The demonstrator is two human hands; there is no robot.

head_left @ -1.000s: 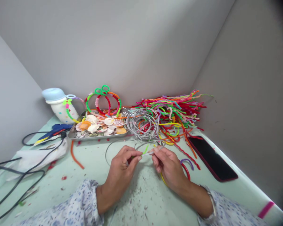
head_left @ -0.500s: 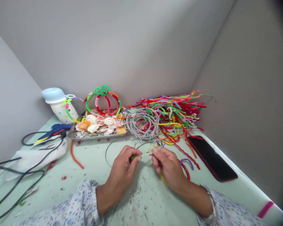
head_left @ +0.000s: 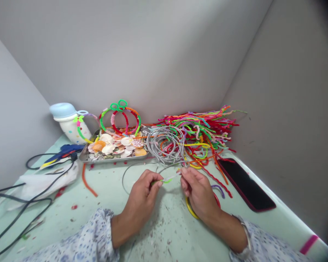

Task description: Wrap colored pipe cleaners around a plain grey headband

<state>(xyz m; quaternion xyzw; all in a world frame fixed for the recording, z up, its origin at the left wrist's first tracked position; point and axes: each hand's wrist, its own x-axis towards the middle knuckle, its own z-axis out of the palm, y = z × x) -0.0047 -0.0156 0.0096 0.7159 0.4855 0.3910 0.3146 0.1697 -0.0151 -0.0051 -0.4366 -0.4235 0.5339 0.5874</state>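
Observation:
Over the table's middle, my left hand (head_left: 142,194) is closed, thumb and forefinger pinching a grey wire (head_left: 172,177) together with a bright green pipe cleaner (head_left: 167,181). My right hand (head_left: 198,193) pinches the same wire a short way to the right, its fingers curled. The wire spans the gap between both hands; the part inside the fingers is hidden. Just behind them lies a loose coil of grey wire (head_left: 165,145). Under my right hand, a yellow pipe cleaner (head_left: 190,210) and a purple one (head_left: 220,190) show in part.
At the back stands a metal tray (head_left: 114,160) of shells, with pipe-cleaner rings (head_left: 125,122) above it. A heap of pipe cleaners (head_left: 205,125) lies back right, a phone (head_left: 246,183) at the right edge. On the left are a bottle (head_left: 73,127), blue-handled tool (head_left: 64,151) and black cable (head_left: 30,200).
My right hand has shifted slightly right, away from my left. More of the green pipe cleaner shows beside the wire. The left hand has barely moved.

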